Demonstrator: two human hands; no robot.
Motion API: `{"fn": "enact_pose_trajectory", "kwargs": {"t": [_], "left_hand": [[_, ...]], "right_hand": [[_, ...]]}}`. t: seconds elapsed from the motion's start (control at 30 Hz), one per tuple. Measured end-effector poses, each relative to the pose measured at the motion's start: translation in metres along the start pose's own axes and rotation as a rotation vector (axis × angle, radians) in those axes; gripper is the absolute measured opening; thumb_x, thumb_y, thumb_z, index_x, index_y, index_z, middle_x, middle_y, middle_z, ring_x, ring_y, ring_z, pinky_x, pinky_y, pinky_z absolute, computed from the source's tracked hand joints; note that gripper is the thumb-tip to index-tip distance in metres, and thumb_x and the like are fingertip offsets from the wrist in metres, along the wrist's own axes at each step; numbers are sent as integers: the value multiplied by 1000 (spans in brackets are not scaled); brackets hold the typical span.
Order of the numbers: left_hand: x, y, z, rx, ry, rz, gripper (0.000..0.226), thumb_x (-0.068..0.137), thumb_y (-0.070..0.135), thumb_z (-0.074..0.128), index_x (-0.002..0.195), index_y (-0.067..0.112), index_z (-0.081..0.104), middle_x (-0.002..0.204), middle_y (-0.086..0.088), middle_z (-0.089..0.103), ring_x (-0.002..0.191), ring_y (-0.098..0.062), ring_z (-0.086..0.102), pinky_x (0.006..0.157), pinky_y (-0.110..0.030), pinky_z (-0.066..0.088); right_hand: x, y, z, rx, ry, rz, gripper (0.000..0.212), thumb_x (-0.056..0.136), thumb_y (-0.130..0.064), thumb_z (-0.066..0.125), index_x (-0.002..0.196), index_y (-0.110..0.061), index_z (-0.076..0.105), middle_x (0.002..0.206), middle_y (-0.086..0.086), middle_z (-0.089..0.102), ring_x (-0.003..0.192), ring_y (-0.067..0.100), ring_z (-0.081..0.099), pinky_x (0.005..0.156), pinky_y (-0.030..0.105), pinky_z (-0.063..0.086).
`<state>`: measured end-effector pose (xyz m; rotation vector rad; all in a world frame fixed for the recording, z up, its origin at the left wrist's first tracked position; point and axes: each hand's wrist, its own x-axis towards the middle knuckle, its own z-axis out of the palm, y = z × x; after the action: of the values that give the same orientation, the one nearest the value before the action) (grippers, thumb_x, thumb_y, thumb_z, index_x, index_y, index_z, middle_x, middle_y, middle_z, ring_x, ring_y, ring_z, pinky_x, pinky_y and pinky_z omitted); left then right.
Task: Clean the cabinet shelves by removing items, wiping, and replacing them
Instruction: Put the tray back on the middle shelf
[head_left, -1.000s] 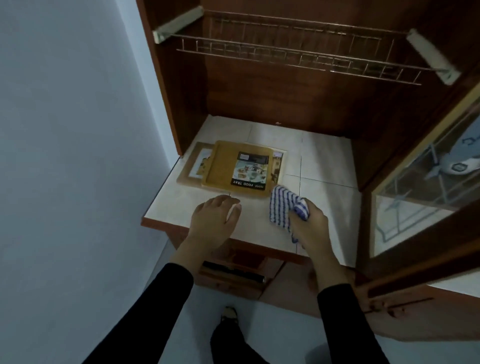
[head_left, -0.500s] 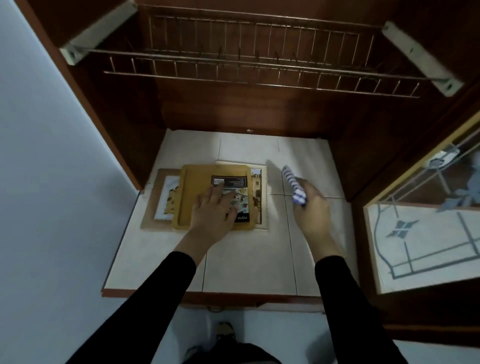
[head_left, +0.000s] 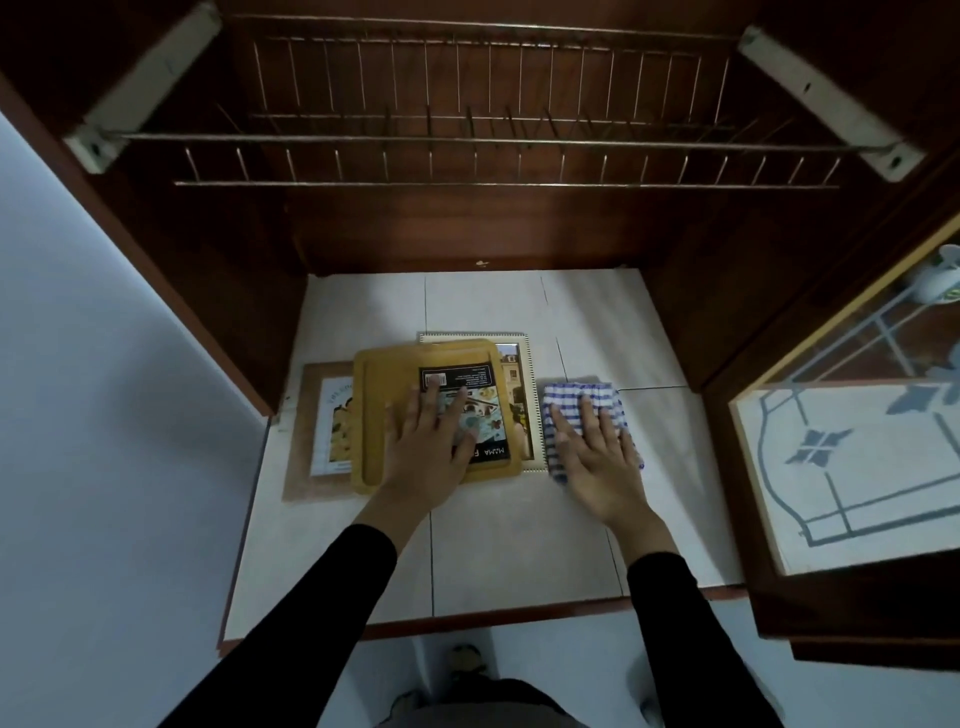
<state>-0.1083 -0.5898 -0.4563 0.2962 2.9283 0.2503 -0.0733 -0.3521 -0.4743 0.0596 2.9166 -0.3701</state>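
Cloth (head_left: 577, 396) under right hand (head_left: 597, 467)

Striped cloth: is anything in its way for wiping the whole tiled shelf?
Yes. Just left of the cloth, under the right hand, a yellow tray lies stacked on two frames, the left hand resting flat on it, covering that part of the shelf.

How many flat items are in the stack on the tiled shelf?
3. A yellow tray on top, under the left hand; a brown-framed picture sticking out beneath its left side; a pale-edged frame showing beneath its right side. More may be hidden under the tray.
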Motion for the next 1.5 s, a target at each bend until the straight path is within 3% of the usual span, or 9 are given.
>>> {"fn": "enact_pose_trajectory", "kwargs": {"t": [0.13,0.43,0.6,0.7,0.83,1.07,1.23,1.37,1.5], "left_hand": [[1,1,1,-36,17,6,86,76,64,-15,157,35,-3,164,-3,-18,150,-28,-18,114,-51,-19],[-2,-15,-2,-10,38,28,88,77,67,-13,157,34,-3,165,-3,-14,151,-26,-15,116,-50,-15],[-10,-40,-6,-30,57,-5,88,78,66,-9,158,32,0,165,-6,-12,151,-29,-13,118,-53,-11],[-14,-56,-9,-94,89,-57,81,86,65,5,158,29,3,165,-8,-10,151,-31,-11,119,-54,-7],[-21,-72,-11,-99,90,-144,69,101,54,26,158,27,-3,165,-8,-11,152,-30,-11,120,-54,-6],[-40,-85,-9,-154,54,-235,75,100,59,25,158,24,-7,165,-9,-13,152,-30,-10,120,-53,-3],[-43,-88,-3,-235,27,-295,81,98,63,23,158,15,-6,165,-5,-14,151,-25,-15,120,-52,-8],[-44,-87,-7,-277,26,-295,72,102,55,23,158,15,3,165,-5,-11,151,-27,-14,119,-55,-8],[-42,-89,-13,-318,24,-288,64,105,48,25,158,16,11,166,-4,-5,152,-27,-12,118,-57,-9]], "right_hand": [[7,-15,0,-47,111,96,65,90,-55,-7,154,-43,-2,164,0,-7,151,24,-9,119,43,-9],[44,-11,-16,-63,43,104,53,104,-46,13,155,-40,-1,165,2,-6,151,28,-6,120,47,-4],[53,-11,-35,18,5,113,58,100,-51,16,154,-31,22,164,3,11,150,33,8,120,48,7],[47,-34,-53,128,152,23,76,89,-55,11,150,-17,36,159,9,29,147,36,20,119,50,18],[19,-86,-37,234,178,-231,53,100,-42,36,147,-19,40,154,7,37,144,30,29,117,49,28],[-4,-123,24,-39,117,-385,74,94,-68,26,156,-30,16,164,-9,0,151,20,-9,119,41,-14],[-13,-129,33,-144,160,-431,97,79,-89,18,156,-31,11,164,-6,0,151,25,-4,120,51,-2],[-13,-131,38,-150,191,-400,86,84,-83,27,153,-32,28,162,-3,22,149,29,19,118,57,17],[-13,-135,39,-153,210,-389,81,86,-79,27,151,-31,32,159,-1,29,147,31,25,116,59,20]]}}
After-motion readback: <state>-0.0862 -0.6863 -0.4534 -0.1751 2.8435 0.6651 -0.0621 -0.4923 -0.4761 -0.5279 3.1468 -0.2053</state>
